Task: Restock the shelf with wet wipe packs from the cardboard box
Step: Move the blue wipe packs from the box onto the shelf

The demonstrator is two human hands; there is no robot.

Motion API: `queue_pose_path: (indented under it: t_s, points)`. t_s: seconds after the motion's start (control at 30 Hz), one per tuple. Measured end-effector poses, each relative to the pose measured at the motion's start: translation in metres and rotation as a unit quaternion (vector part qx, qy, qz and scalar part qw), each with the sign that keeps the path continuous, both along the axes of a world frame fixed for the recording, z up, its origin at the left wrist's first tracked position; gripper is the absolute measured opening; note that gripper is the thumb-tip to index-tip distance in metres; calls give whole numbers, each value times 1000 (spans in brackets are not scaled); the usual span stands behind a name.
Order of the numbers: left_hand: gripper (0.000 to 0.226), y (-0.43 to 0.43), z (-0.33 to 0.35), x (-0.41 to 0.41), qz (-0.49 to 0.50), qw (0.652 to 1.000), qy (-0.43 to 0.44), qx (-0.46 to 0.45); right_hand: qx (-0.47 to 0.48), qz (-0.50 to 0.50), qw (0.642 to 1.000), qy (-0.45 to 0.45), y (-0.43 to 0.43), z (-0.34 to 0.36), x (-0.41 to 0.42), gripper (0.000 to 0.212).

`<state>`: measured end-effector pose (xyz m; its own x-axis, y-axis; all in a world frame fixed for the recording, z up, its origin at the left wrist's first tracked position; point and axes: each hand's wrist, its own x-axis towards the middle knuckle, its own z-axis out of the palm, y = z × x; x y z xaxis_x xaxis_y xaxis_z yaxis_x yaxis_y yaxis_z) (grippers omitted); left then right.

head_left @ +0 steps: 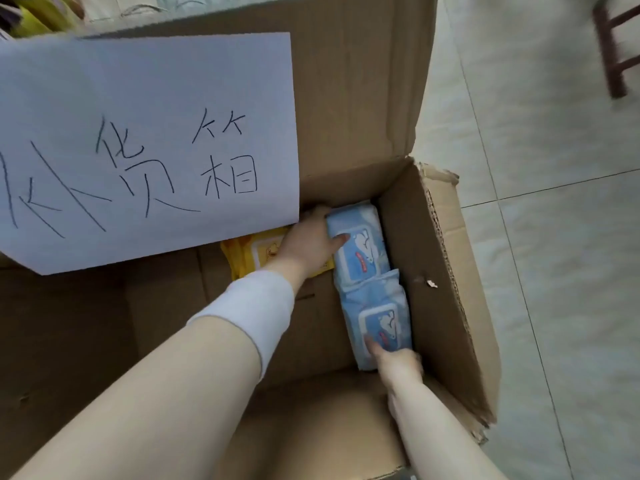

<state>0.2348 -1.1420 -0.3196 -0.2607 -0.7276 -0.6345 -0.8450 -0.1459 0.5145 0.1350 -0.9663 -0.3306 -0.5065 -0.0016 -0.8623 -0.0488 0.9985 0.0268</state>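
An open cardboard box [440, 271] sits on the floor below me. Two blue wet wipe packs lie end to end along its right wall. My left hand [308, 240] grips the far blue pack [360, 247], thumb across its lid and fingers curled round its far end. My right hand [398, 365] grips the near blue pack [377, 313] at its near end, one finger on the lid. A yellow wet wipe pack [249, 254] lies on the box floor, partly hidden under my left wrist.
A white paper sheet [145, 143] with handwritten characters is stuck on the box's raised far flap. Pale floor tiles [554, 202] spread to the right. A dark wooden furniture leg [613, 53] stands at the top right. Yellow packaging [38, 15] shows at the top left.
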Motion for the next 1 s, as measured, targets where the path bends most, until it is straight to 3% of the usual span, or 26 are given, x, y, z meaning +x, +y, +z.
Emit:
queue_pose_path:
  t_s: [0.17, 0.33, 0.47, 0.5, 0.6, 0.8, 0.93, 1.0]
  points:
    - [80, -12, -41, -24, -103, 992, -69, -6, -63, -131, 989, 22, 5, -31, -1, 87]
    - [94, -11, -50, -28, -175, 973, -148, -13, -65, -163, 984, -6, 1, -41, -8, 88]
    - [90, -7, -49, -25, -200, 961, -191, -16, -53, -158, 986, -25, 3, -41, -2, 137]
    - [87, -6, -49, -23, -197, 962, -189, -17, -38, -137, 989, -28, 4, -42, 0, 137]
    - [81, -5, -48, -19, -177, 969, -169, -40, -4, -73, 997, -13, 7, -40, 0, 115]
    - [75, 3, -49, -10, -107, 987, -80, -91, 9, -17, 1000, 15, 9, -37, -2, 92]
    - [66, -3, -44, -5, -30, 999, 6, -16, 5, 41, 999, -9, 7, -34, 1, 81]
    - [67, -10, -42, -3, -47, 999, 7, 10, 1, 76, 997, -27, 6, -31, 1, 77]
